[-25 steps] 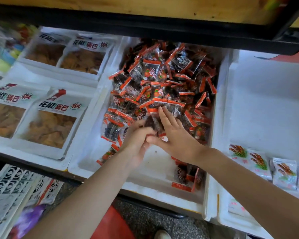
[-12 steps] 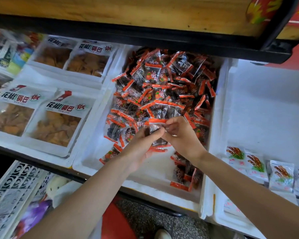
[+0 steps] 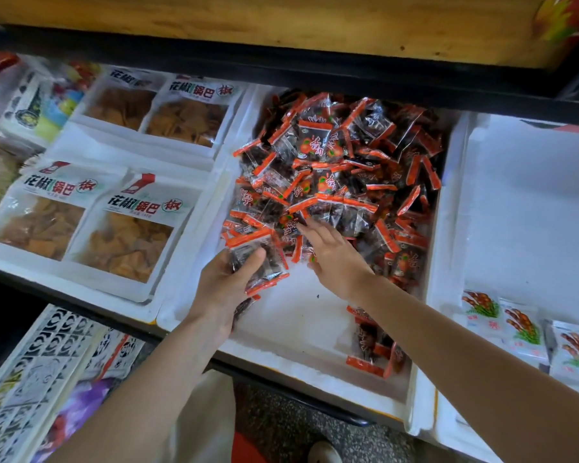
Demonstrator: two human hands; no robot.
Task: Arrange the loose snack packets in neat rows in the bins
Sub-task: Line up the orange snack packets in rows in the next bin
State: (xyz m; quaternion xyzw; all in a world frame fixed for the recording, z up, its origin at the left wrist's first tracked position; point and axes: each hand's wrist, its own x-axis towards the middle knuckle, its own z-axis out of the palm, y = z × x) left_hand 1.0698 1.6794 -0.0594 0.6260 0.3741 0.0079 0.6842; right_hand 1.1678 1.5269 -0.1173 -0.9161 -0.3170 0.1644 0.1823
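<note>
**Left grip holds a stack, right grip reaches into the pile**

Head view: A white foam middle bin (image 3: pixel 281 332) sits between two others on a display shelf. A pile of loose packets (image 3: pixel 348 162), clear with orange-red end seals and dark contents, fills the far half of this bin and runs down along its right edge. They lie jumbled at every angle. A few more packets (image 3: pixel 370 349) stand packed together in the bin's near right corner. The floor of the bin near its front edge is bare.

The left grip (image 3: pixel 224 285) is curled round a small stack of packets (image 3: pixel 253 259), thumb across the top, at the near left fringe of the pile. The right grip (image 3: pixel 336 259) is released. Its fingers (image 3: pixel 303 227) are stretched out straight and rest on packets at the near rim of the pile. It grasps nothing.

The left bin (image 3: pixel 64 272) holds four large bags (image 3: pixel 127 235) of golden-brown crisps, laid flat two by two. The right bin (image 3: pixel 515 202) carries a row of white packets (image 3: pixel 518 325) along its near edge. A wooden board (image 3: pixel 248 21) overhangs the far side of all three bins.
</note>
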